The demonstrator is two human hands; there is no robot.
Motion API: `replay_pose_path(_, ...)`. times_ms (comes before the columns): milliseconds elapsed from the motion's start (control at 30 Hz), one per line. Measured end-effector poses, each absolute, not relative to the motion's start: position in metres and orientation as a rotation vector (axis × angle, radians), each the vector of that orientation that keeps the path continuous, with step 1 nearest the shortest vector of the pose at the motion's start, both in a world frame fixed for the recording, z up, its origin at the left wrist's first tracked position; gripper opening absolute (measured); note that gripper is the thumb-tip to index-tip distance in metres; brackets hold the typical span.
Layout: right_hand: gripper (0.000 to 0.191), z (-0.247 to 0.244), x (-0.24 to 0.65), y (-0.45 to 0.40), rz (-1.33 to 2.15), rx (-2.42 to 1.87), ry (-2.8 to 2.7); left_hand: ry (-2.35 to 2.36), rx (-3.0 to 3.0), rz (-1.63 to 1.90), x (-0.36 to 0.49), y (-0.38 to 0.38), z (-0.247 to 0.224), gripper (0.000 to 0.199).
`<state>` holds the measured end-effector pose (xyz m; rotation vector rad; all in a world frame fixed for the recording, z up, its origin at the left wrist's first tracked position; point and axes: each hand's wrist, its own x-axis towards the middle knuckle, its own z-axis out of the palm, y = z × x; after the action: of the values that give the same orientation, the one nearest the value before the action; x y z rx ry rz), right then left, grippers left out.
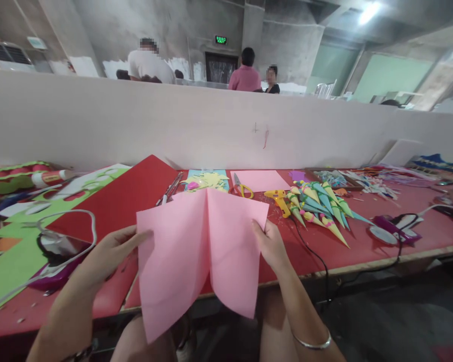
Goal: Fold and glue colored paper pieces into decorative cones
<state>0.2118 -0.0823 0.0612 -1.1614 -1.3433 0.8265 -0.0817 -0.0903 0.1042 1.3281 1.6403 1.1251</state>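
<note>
A pink sheet of paper (173,251) with a fold down its middle hangs upright between my hands, over the table's front edge and above my lap. My left hand (115,251) pinches its left edge near the top corner. On the opposite side, my right hand (268,244) grips the right edge between thumb and fingers. Behind the sheet lie yellow-handled scissors (243,189) on another pink sheet (268,181). A yellow glue gun (278,201) rests to the right, beside a pile of decorated paper cones (324,203).
Large red card (117,201) and green cut-out paper (11,266) cover the left side. Power strips with cords lie at left (56,266) and right (396,229). A white partition (173,125) rises behind the red table (373,211); several people sit beyond it.
</note>
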Motion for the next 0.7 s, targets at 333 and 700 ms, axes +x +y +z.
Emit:
replay_pose_path(333,0.035,0.06,0.206,-0.073,0.946,-1.007,-1.399,1.986,2.671,1.127,-0.002,-0.067,0.128,0.039)
replay_pose_path(700,0.037,0.053,0.209,-0.063,1.096,-1.004,-1.176,1.614,2.202,1.022,0.012,-0.007,0.139,0.033)
